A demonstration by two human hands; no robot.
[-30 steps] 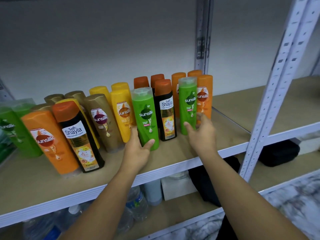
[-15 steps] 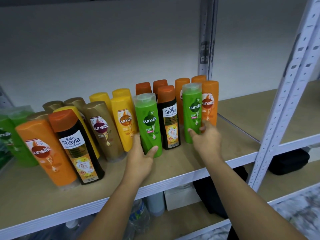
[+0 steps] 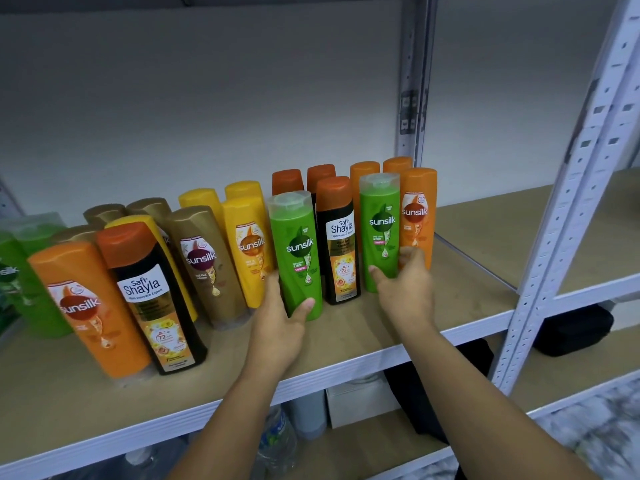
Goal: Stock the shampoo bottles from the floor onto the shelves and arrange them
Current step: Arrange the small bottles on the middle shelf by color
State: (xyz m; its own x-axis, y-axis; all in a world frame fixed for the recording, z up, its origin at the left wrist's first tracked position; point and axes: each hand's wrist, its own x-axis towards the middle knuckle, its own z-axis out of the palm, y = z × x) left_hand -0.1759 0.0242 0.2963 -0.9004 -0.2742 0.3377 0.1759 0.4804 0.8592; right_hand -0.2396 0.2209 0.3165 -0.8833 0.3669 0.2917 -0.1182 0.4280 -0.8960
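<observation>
Several shampoo bottles stand in rows on the wooden shelf (image 3: pixel 460 306): green, orange, yellow, gold and black ones. My left hand (image 3: pixel 280 323) grips the base of a green Sunsilk bottle (image 3: pixel 298 244) near the shelf's middle. My right hand (image 3: pixel 405 289) grips the base of a second green Sunsilk bottle (image 3: pixel 380 223), thumb on its front, fingers behind it. A black Safi Shayla bottle (image 3: pixel 337 244) stands between the two green ones. An orange Sunsilk bottle (image 3: pixel 417 209) stands just right of my right hand.
A white perforated upright (image 3: pixel 554 220) stands at the right, another (image 3: pixel 410 98) at the back. At the left front stand an orange bottle (image 3: pixel 86 306) and a black bottle (image 3: pixel 152 299). Water bottles (image 3: pixel 277 441), a white box (image 3: pixel 360 403) and black bags (image 3: pixel 571 330) lie on the lower shelf.
Both hands have stayed on the two green bottles. The view has shifted slightly, with the bottles lower in the frame. The bottles' order is unchanged.
</observation>
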